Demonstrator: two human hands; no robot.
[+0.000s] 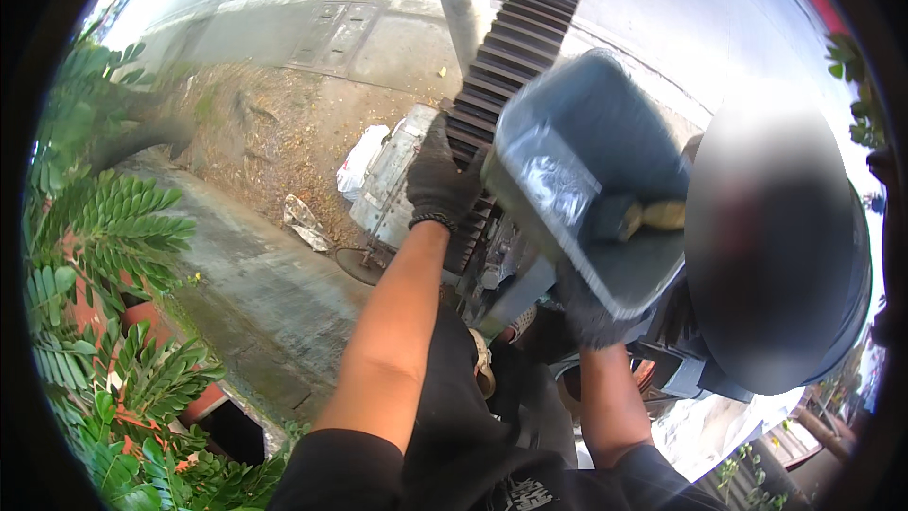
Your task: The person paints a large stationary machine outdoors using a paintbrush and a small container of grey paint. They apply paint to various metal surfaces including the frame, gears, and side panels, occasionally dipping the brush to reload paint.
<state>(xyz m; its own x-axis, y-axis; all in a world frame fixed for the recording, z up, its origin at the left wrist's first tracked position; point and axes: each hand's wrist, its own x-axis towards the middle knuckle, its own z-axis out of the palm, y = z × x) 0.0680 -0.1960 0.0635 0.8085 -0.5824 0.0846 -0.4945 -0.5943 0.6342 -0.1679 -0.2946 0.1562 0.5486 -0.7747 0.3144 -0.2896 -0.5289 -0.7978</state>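
A grey plastic bin, blurred by motion, is tilted with its mouth toward me. Inside lie a crumpled clear plastic wrapper, a yellowish piece and something dark. My right hand, in a dark glove, grips the bin's lower rim; its fingers are partly hidden. My left hand, also in a dark glove, is closed on the left edge of a long dark strip with cross ribs. Its thumb side comes close to the bin's left rim. The strip slants up and away, and its lower part passes behind the bin.
Another person is close on the right. A worn metal box and a white plastic bag are left of the strip. A pale pole rises beyond, near the road. Leafy plants line the left.
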